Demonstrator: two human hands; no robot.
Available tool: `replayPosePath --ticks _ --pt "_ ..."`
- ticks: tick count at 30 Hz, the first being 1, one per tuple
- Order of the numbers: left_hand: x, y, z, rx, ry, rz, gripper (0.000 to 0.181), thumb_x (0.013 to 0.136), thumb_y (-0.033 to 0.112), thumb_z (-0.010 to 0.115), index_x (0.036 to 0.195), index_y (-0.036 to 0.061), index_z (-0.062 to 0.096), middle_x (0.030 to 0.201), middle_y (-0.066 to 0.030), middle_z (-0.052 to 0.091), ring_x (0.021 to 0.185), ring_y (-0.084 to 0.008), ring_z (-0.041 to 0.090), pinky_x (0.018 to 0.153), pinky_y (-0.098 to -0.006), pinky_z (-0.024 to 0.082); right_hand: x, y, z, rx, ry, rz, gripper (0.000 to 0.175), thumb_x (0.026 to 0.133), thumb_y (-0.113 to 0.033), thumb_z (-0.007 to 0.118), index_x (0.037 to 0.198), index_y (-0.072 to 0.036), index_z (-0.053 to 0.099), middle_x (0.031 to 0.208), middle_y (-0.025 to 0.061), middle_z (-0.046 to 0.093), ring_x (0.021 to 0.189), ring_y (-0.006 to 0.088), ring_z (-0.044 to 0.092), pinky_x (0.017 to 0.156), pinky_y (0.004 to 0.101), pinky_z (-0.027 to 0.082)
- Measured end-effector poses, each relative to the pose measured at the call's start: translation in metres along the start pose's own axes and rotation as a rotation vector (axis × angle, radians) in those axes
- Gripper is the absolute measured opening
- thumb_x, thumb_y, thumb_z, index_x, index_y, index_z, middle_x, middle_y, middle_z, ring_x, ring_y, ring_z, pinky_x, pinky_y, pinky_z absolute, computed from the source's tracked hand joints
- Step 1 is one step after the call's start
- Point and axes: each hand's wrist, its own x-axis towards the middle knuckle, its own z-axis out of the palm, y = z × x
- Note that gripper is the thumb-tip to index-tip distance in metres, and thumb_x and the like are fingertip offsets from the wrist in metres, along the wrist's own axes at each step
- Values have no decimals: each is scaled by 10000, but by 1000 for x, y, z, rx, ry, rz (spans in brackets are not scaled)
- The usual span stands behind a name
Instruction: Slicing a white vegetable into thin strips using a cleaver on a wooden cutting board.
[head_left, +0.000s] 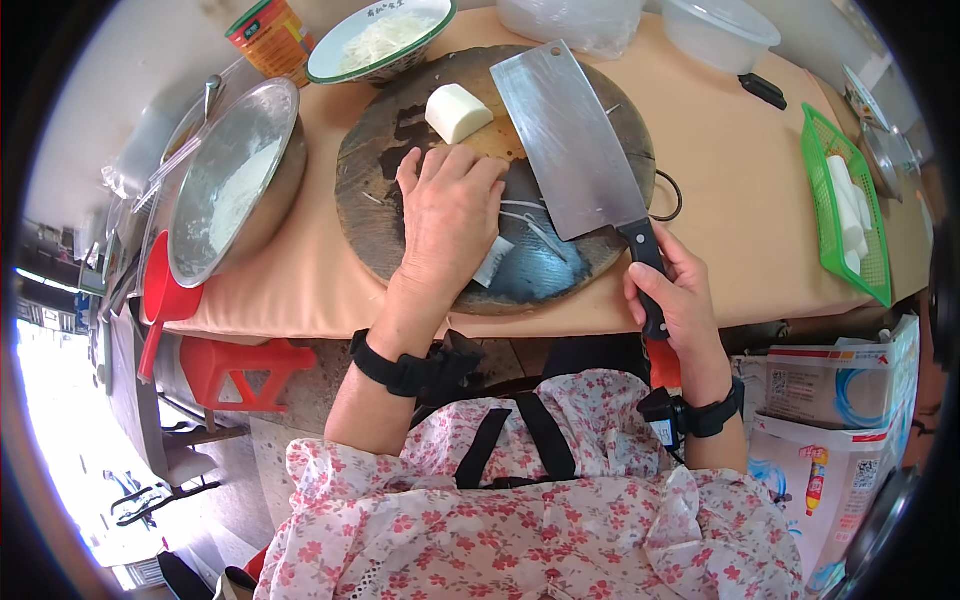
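My right hand (673, 289) grips the black handle of a wide cleaver (574, 142), whose blade lies flat-side up over the right part of a round wooden chopping board (367, 172). My left hand (454, 202) is over the board with bent fingers, close to a thick white vegetable chunk, perhaps radish (457, 112). A pale cut piece (493, 261) shows beneath the left palm's edge; whether the fingers hold it is hidden. Thin white shreds (536, 225) lie between the hand and the blade. Behind the board, an enamel bowl (326, 64) holds more white shreds.
At left stand a metal bowl (289, 180) of white powder, a red scoop (169, 289) and an orange can (274, 41). Plastic containers (724, 37) stand at the back. A green basket (821, 225) with white vegetable pieces and a black object (763, 91) are at right.
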Motion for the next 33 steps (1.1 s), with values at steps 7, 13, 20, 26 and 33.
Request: replayPosePath --ticks 7,13,20,26,33 --pt "2 -6 1 39 -35 53 193 845 103 700 1036 132 706 1021 -39 639 1104 -250 579 1075 -545 344 1 1 -1 0 -22 -5 593 937 -110 684 1472 3 453 732 29 605 526 89 541 489 226 413" --pt "-2 -10 3 60 -81 79 187 864 89 683 1044 125 723 1026 -37 653 1103 -243 587 1067 -529 360 1 1 0 -4 -9 9 593 940 -105 681 1472 9 447 731 32 604 530 90 542 493 227 417" --pt "-1 -12 3 -89 -111 57 172 886 64 653 1041 86 723 1084 -57 663 1116 -272 599 1118 -508 351 2 -1 1 -8 -9 21 598 935 -106 682 1473 8 447 731 32 604 528 95 545 496 231 423" --pt "2 -13 -3 -77 -197 61 165 888 82 659 1042 82 719 1104 -68 654 1128 -276 598 1138 -510 346 0 -1 2 -13 -9 19 593 934 -105 681 1470 7 451 729 33 604 525 95 548 490 232 422" --pt "-3 -17 -23 -178 -82 -5 89 855 118 711 904 44 716 924 -89 673 942 -281 633 969 -456 447 0 1 1 -1 -2 10 579 932 -99 681 1459 6 464 723 34 608 512 95 547 471 228 414"
